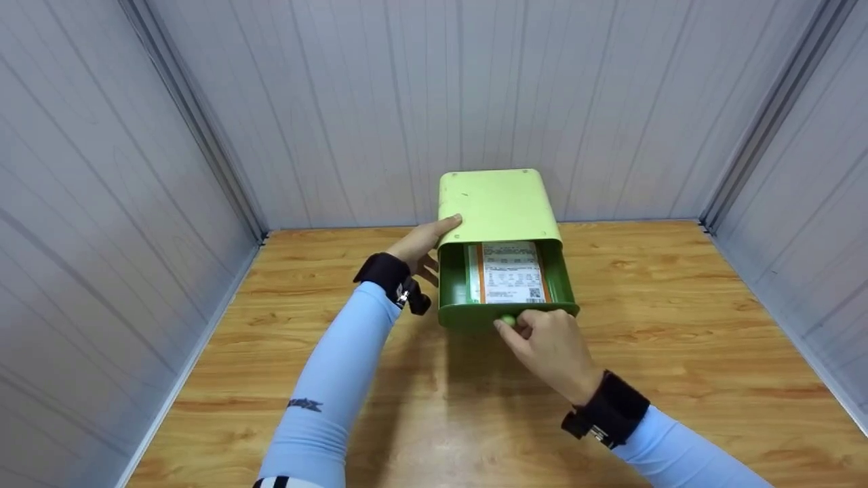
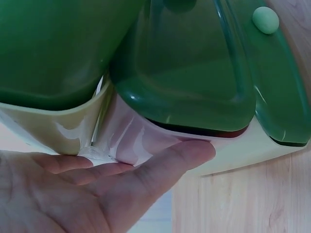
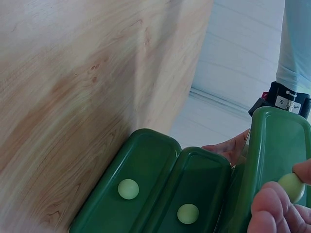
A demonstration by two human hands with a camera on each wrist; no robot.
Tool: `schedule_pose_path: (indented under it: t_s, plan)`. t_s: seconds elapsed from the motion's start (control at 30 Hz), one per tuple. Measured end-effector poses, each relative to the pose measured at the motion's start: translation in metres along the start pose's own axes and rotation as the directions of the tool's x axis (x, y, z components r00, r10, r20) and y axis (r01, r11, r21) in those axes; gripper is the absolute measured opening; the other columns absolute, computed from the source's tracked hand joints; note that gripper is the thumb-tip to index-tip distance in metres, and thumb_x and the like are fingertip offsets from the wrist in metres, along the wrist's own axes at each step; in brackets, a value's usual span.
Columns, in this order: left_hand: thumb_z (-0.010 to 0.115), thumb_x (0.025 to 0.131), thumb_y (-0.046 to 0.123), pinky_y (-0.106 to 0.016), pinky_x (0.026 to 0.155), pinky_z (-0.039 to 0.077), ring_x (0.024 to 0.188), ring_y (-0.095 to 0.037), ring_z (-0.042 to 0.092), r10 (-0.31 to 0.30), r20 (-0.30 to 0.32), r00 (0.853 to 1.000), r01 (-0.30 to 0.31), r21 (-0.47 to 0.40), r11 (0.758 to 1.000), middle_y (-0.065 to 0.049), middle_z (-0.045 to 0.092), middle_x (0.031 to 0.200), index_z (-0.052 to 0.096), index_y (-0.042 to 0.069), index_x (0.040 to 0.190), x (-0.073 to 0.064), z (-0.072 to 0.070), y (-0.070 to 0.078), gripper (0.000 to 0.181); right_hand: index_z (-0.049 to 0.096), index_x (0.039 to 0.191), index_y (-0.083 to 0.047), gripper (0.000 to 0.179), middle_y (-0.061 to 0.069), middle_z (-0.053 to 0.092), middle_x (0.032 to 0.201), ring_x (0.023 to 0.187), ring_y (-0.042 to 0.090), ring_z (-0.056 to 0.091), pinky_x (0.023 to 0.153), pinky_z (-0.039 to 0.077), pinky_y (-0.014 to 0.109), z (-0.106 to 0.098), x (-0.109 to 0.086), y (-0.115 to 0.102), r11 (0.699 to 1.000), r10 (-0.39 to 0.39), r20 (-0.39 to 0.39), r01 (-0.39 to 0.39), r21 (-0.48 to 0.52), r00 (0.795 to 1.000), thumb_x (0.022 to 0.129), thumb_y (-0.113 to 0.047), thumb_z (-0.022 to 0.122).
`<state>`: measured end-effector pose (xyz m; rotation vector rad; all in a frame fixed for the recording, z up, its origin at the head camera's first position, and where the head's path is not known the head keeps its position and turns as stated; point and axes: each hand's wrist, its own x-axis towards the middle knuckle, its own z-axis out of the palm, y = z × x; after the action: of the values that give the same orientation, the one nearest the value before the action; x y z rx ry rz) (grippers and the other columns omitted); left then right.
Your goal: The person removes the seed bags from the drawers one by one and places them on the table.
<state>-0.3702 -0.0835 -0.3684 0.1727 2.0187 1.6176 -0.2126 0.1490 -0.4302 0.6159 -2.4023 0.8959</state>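
Observation:
A small drawer cabinet (image 1: 498, 203) with a pale yellow-green top stands on the wooden table. Its green top drawer (image 1: 468, 316) is pulled out toward me, with printed papers (image 1: 510, 274) lying inside. My right hand (image 1: 553, 346) pinches the round light-green knob (image 3: 291, 187) on that drawer's front. Against the cabinet's left side rests my left hand (image 1: 422, 247), its thumb up at the top edge. The left wrist view shows this hand's fingers fairly straight along the casing. Below, the middle drawer (image 3: 201, 174) and bottom drawer (image 3: 151, 155) sit in the casing, each with a round knob.
Light panelled walls (image 1: 475, 102) enclose the table (image 1: 325, 325) at the back and on both sides. The cabinet stands near the back wall. Wood surface extends to its left, right and front.

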Motion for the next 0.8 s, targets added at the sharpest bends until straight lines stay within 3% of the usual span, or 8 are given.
schedule_pose_path:
  t_s: [0.17, 0.37, 0.5, 0.6, 0.8]
  plan:
    - [0.045, 0.096, 0.063, -0.056, 0.085, 0.053, 0.104, -0.042, 0.063, 0.010, 0.015, 1.000, -0.010, 0.006, 1.000, -0.016, 0.050, 0.133, 0.047, 0.013, 0.139, -0.007, 0.002, 0.006, 0.065, 0.063, 0.061, -0.016, 0.035, -0.012, 0.050, 0.048, 0.039, -0.003, 0.039, 0.037, 0.036, 0.020, -0.002, 0.002, 0.001, 1.000, 0.006, 0.024, -0.006, -0.004, 1.000, 0.092, -0.030, 0.071]
    - [0.045, 0.092, 0.068, -0.056, 0.084, 0.054, 0.112, -0.046, 0.057, 0.014, -0.026, 1.000, -0.013, 0.041, 0.999, -0.014, 0.047, 0.143, 0.048, 0.014, 0.141, 0.002, 0.000, -0.001, 0.073, 0.053, 0.054, -0.019, 0.044, -0.015, 0.039, 0.045, 0.039, -0.002, 0.032, 0.038, 0.031, 0.021, -0.004, 0.005, 0.001, 1.000, 0.008, 0.059, -0.007, -0.026, 0.998, 0.092, -0.033, 0.070]
    - [0.043, 0.096, 0.064, -0.058, 0.087, 0.052, 0.114, -0.048, 0.056, 0.008, -0.013, 1.000, -0.008, 0.042, 0.999, -0.017, 0.046, 0.143, 0.048, 0.010, 0.141, -0.004, 0.000, 0.005, 0.071, 0.047, 0.051, -0.019, 0.050, -0.016, 0.031, 0.045, 0.039, -0.002, 0.029, 0.040, 0.028, 0.021, -0.007, 0.008, 0.000, 0.999, 0.018, 0.081, -0.014, -0.047, 0.997, 0.093, -0.037, 0.069]
    - [0.043, 0.097, 0.062, -0.057, 0.086, 0.053, 0.112, -0.047, 0.057, 0.016, -0.014, 1.000, -0.015, 0.052, 0.999, -0.015, 0.047, 0.141, 0.052, 0.010, 0.138, -0.006, 0.000, 0.008, 0.067, 0.051, 0.051, -0.019, 0.049, -0.016, 0.033, 0.044, 0.039, -0.002, 0.031, 0.041, 0.031, 0.021, -0.010, 0.010, -0.002, 0.998, 0.023, 0.080, -0.018, -0.059, 0.997, 0.092, -0.040, 0.068]
    - [0.050, 0.091, 0.068, -0.052, 0.080, 0.056, 0.111, -0.045, 0.057, 0.013, -0.087, 0.996, -0.007, 0.070, 0.998, -0.015, 0.052, 0.136, 0.058, 0.011, 0.129, 0.005, -0.003, 0.006, 0.069, 0.066, 0.059, -0.016, 0.041, -0.012, 0.051, 0.047, 0.040, -0.001, 0.040, 0.044, 0.040, 0.022, -0.020, 0.016, -0.009, 0.998, 0.001, 0.067, 0.003, -0.066, 0.998, 0.093, -0.040, 0.068]
